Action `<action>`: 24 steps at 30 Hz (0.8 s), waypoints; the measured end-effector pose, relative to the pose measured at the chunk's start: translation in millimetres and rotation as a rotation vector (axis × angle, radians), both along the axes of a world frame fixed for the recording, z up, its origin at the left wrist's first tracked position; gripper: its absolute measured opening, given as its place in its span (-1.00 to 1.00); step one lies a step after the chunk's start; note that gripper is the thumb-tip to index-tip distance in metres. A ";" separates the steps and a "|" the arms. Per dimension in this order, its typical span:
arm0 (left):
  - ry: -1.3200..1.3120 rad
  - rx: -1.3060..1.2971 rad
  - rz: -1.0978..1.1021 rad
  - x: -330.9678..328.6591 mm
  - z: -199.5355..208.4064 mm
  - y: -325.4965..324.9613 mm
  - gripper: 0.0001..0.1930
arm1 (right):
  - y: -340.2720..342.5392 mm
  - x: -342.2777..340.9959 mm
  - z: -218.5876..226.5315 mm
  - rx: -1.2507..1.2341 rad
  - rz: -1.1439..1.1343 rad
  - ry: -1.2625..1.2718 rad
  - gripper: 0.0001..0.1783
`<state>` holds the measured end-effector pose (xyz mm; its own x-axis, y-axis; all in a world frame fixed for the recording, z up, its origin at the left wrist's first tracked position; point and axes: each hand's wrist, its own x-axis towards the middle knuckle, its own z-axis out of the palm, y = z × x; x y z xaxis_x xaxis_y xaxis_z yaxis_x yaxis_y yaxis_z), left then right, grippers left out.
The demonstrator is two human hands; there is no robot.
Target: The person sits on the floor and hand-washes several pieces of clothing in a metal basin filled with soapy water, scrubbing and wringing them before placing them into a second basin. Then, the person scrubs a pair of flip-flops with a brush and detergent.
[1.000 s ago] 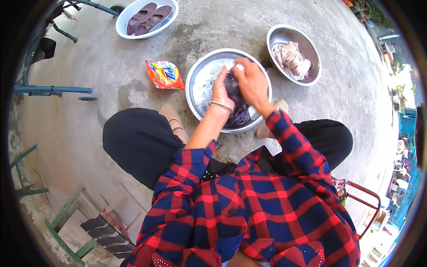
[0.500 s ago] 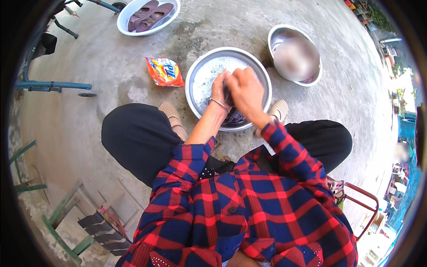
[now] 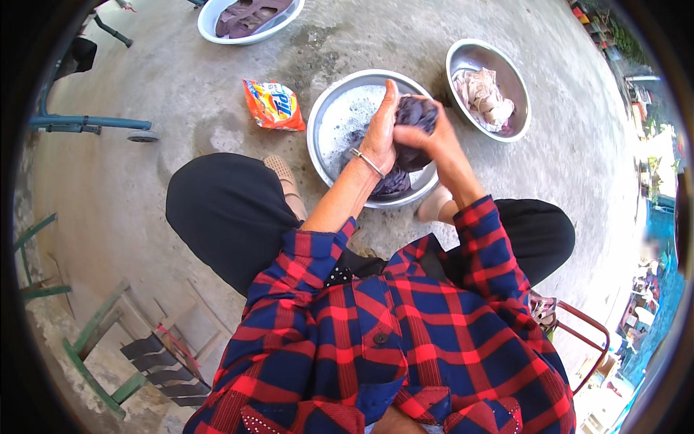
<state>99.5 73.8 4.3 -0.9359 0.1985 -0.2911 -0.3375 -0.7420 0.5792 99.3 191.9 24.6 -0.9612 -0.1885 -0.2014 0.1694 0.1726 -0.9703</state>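
A wet dark purple-black cloth (image 3: 417, 116) is bunched between my two hands over a round metal basin (image 3: 313, 145). My left hand (image 3: 382, 130), with a bangle at its wrist, stands along the cloth's left side, fingers fairly straight and palm against it. Curled around the right side is my right hand (image 3: 442, 137), its thumb across the front of the bundle. More dark cloth (image 3: 392, 184) hangs or lies in the basin below my hands; where it joins the bundle is hidden. Whitish, sudsy water (image 3: 347, 112) fills the basin's left part.
An orange detergent bag (image 3: 275, 106) stands left of the basin. To the right, a metal bowl (image 3: 517, 94) holds pale cloth (image 3: 483, 94). A white tub (image 3: 249, 38) with purplish shoes sits far left. My feet flank the basin; a wooden chair (image 3: 108, 347) is at lower left.
My hands, pressed close together before, have parted and turned upward, so the dark bundle between them now shows. The left fingers have straightened. The whole view has shifted slightly.
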 end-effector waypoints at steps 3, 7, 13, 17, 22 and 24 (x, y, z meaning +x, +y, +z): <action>0.127 0.018 -0.095 -9.6 3.8 5.8 -0.23 | 16.5 -16.1 9.7 -0.262 -0.237 -0.118 -0.57; 0.289 -0.016 -0.070 -28.8 -12.2 -47.0 -0.29 | 18.3 -25.1 56.2 -0.311 -0.173 0.027 -0.64; 0.354 -0.240 -0.444 -3.6 21.0 -38.5 -0.33 | 8.3 -42.5 146.3 -0.484 -0.059 0.174 -0.79; 0.457 -0.541 -0.513 -8.9 24.1 -33.4 -0.49 | 19.9 -45.7 145.2 -0.653 -0.197 0.286 -0.97; 0.299 -0.541 -0.183 -14.6 5.7 -23.9 -0.56 | 79.6 -50.6 174.9 -1.091 -0.068 0.231 -0.85; 0.273 -0.316 0.042 -21.4 -1.2 -27.3 -0.61 | 91.6 -51.5 168.2 -1.044 0.003 0.227 -0.78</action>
<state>78.1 46.5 3.1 -0.9924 0.0995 -0.0719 -0.1136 -0.5231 0.8447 47.8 283.5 192.8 -0.9551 -0.1664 0.2453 -0.0332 -0.7622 -0.6465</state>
